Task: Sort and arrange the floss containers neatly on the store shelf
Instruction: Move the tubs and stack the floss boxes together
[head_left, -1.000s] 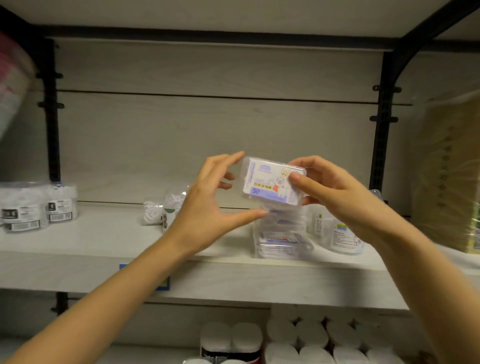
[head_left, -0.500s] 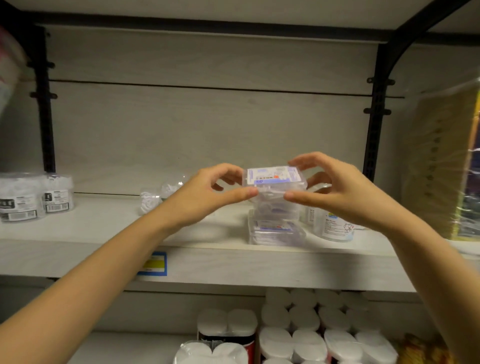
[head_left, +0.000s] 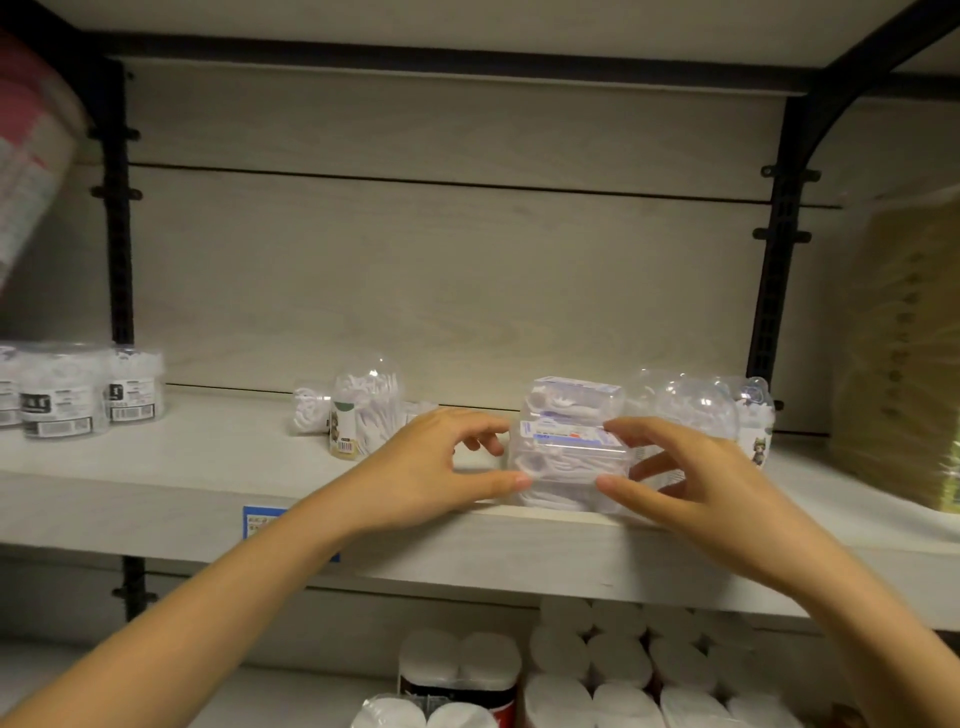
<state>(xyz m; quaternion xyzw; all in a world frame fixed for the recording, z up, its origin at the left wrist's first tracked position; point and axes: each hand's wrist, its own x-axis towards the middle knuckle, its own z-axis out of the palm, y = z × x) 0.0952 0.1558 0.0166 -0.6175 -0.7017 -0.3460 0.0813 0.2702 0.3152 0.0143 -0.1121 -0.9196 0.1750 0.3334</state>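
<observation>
The floss stack (head_left: 569, 452), clear flat boxes piled one on another, stands at the front edge of the shelf (head_left: 156, 499). The left hand (head_left: 431, 467) clasps its left side, thumb low against the bottom box, fingers curled toward the upper ones. The right hand (head_left: 691, 483) clasps its right side, forefinger on a labelled box, thumb lower. Domed tubs (head_left: 696, 415) sit just right of the stack. A cotton-bud tub (head_left: 366, 410) stands to its left, jars (head_left: 62, 395) well beyond. Rolls (head_left: 618, 660) lie below it.
</observation>
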